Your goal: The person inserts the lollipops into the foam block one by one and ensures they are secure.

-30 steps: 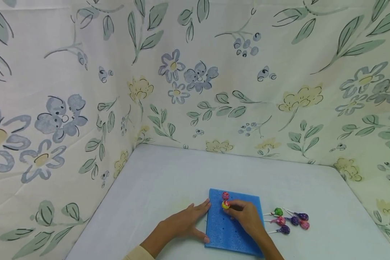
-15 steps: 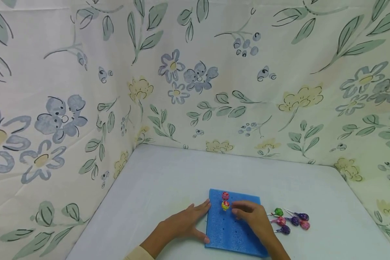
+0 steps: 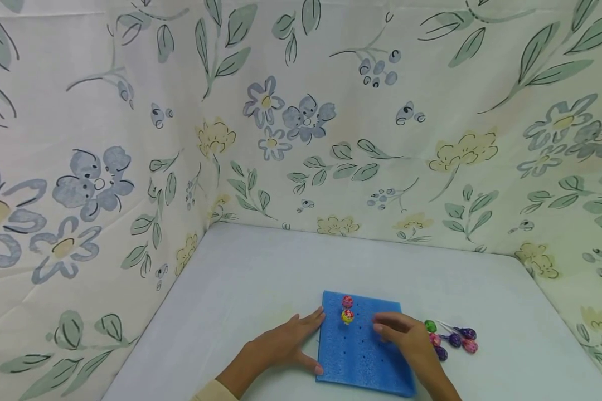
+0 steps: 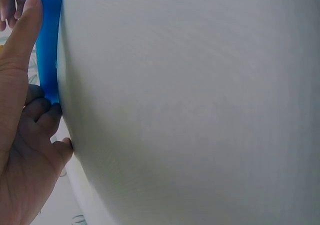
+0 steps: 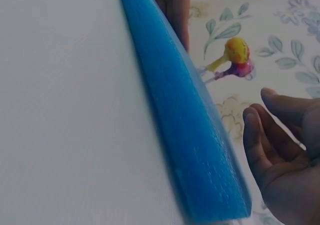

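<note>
Right hand (image 3: 406,337): fingers loosely curved, thumb apart
Yellow lollipop (image 3: 348,317): in blue board (image 3: 351,367), left of right fingers; long axis upright, head up
Left hand (image 3: 283,342): thumb spread, touching board's edge

Blue board (image 3: 353,365), yellow-red lollipop (image 3: 348,317), green lollipop (image 3: 430,326), white tabletop (image 3: 261,267), cream floral cloth (image 3: 366,111)

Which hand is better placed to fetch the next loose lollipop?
Likely the right: the right hand holds nothing and is nearest the loose lollipops. The left hand rests along the opposite edge of the blue block, farther from them, and could steady it.
</note>
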The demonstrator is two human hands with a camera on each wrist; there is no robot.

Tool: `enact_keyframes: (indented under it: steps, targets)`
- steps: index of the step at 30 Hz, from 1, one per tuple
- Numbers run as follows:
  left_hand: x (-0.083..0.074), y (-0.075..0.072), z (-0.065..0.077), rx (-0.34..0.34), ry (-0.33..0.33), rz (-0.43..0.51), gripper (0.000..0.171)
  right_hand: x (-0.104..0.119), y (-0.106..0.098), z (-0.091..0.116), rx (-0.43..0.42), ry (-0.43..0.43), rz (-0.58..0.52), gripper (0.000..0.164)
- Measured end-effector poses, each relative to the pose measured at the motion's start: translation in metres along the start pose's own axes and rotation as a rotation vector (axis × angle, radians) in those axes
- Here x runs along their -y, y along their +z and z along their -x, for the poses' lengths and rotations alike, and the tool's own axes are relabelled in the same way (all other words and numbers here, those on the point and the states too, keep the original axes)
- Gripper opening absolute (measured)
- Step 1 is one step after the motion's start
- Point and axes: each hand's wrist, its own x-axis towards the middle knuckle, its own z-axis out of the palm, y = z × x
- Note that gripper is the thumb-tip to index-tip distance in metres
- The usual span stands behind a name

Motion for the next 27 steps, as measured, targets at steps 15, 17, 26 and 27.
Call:
enact_keyframes:
  steps: [15, 17, 26, 27]
  targets:
    - [0.002, 0.002, 0.0, -0.01, 0.022, -0.01, 0.113, -0.008, -0.033, 0.012, -0.046, 0.005, 0.035, 0.045]
    - [0.002, 0.002, -0.001, -0.01, 0.022, -0.009, 0.112, -0.008, -0.036, 0.013, -0.058, 0.017, 0.039, 0.045]
    - [0.003, 0.002, -0.001, -0.017, 0.031, -0.004, 0.112, -0.01, -0.053, 0.017, -0.099, -0.012, 0.058, 0.046]
    - [0.003, 0.002, -0.001, -0.016, 0.029, -0.004, 0.112, -0.011, -0.056, 0.017, -0.099, 0.007, 0.063, 0.048]
